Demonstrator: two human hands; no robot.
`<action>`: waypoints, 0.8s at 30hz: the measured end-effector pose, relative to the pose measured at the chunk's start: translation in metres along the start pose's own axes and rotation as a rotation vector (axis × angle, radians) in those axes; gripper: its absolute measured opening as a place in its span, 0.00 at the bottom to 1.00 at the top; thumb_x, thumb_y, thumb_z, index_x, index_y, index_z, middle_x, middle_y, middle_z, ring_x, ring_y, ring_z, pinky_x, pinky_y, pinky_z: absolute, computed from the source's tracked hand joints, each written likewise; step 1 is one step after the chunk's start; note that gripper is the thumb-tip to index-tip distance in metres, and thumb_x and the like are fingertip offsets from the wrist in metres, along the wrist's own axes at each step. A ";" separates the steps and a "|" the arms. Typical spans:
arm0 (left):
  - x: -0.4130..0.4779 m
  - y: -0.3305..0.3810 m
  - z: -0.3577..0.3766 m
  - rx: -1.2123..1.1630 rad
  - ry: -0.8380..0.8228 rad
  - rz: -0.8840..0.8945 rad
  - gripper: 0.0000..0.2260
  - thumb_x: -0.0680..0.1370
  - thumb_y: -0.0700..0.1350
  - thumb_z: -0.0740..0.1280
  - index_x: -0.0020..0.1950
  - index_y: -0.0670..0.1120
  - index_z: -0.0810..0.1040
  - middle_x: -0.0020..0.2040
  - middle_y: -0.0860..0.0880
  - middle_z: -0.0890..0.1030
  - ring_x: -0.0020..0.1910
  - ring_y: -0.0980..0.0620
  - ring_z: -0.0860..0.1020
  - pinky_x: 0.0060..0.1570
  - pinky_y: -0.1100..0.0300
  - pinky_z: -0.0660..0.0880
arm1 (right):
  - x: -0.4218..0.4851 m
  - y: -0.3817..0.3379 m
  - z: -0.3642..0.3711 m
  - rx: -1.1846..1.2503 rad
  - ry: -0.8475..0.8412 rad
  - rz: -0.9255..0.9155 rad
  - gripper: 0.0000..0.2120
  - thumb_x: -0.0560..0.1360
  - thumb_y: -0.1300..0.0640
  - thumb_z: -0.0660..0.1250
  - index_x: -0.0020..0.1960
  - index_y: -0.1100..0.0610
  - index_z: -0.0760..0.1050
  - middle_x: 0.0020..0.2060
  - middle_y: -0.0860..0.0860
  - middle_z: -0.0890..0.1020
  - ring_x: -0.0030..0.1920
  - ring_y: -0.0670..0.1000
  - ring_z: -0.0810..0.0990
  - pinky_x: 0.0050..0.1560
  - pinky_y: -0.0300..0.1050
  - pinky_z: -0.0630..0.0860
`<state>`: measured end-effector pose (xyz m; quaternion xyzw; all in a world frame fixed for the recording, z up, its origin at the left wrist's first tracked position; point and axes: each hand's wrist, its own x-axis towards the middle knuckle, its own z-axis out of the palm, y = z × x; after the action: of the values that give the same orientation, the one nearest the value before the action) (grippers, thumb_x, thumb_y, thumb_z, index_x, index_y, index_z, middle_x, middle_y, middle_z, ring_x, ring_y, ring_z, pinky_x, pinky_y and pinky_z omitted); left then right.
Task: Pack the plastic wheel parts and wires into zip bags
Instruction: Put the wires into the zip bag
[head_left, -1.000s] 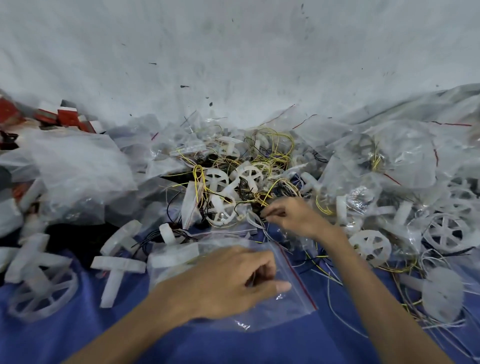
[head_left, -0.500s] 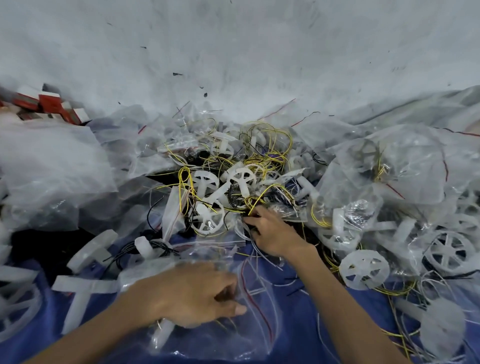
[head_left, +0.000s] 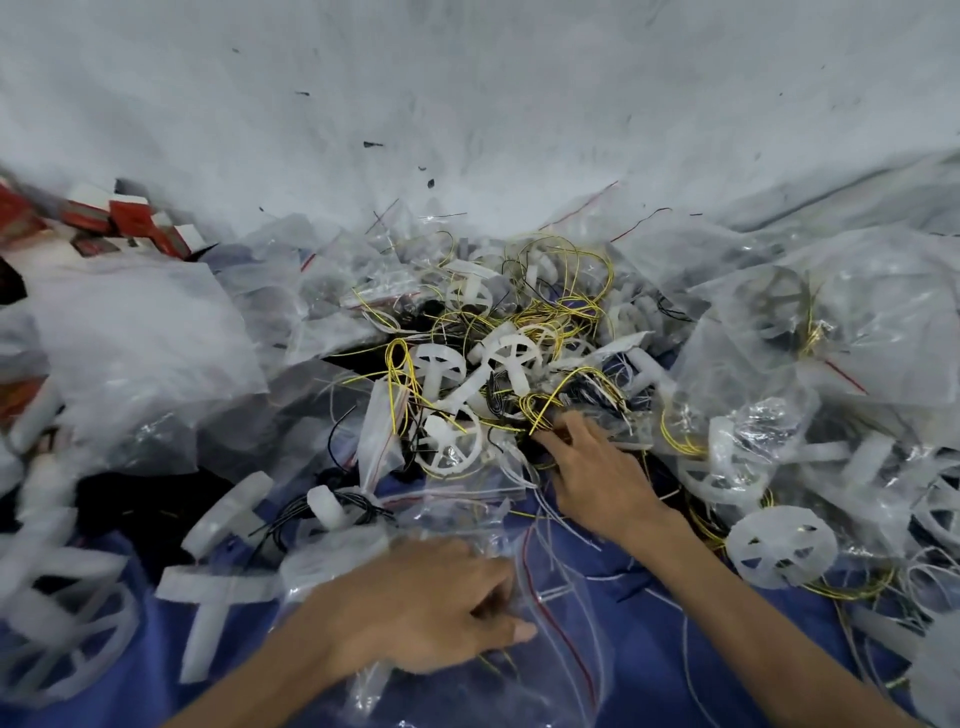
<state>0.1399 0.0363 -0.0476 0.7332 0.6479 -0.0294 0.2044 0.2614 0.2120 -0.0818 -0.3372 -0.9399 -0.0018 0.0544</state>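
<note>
Zip bag (head_left: 566, 649), mouth pinched by curled fingers of the left hand (head_left: 426, 613); just beyond the bag the right hand (head_left: 597, 478), fingers stretched and holding nothing, touches the yellow wires (head_left: 550, 400), tangled round a wheel part (head_left: 452, 447), so one tug could drag the whole knot along

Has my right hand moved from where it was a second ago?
No, hardly: the right hand stays just right of the white spoked plastic wheel, though its fingers now stretch into the yellow wires.
</note>
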 end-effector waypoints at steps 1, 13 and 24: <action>0.000 0.000 0.000 -0.011 0.003 0.001 0.15 0.77 0.66 0.55 0.44 0.55 0.66 0.43 0.54 0.73 0.43 0.54 0.71 0.47 0.56 0.66 | 0.002 -0.003 0.001 -0.025 0.016 0.010 0.20 0.76 0.57 0.61 0.68 0.51 0.65 0.60 0.52 0.62 0.63 0.54 0.64 0.48 0.48 0.77; -0.002 0.002 -0.002 -0.070 -0.050 -0.017 0.16 0.77 0.65 0.56 0.50 0.54 0.71 0.42 0.55 0.74 0.38 0.60 0.72 0.37 0.60 0.67 | 0.007 -0.011 0.009 0.012 0.096 0.036 0.20 0.77 0.57 0.61 0.67 0.52 0.60 0.59 0.54 0.63 0.61 0.59 0.69 0.46 0.56 0.78; -0.001 0.004 -0.004 -0.030 -0.039 -0.039 0.15 0.77 0.65 0.56 0.49 0.54 0.71 0.41 0.57 0.71 0.41 0.57 0.71 0.41 0.58 0.66 | 0.017 -0.019 0.006 0.277 0.154 0.048 0.21 0.78 0.55 0.60 0.70 0.54 0.63 0.64 0.55 0.63 0.60 0.59 0.72 0.54 0.55 0.73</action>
<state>0.1426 0.0366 -0.0423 0.7166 0.6583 -0.0381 0.2272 0.2358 0.2080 -0.0855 -0.3477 -0.9159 0.1031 0.1721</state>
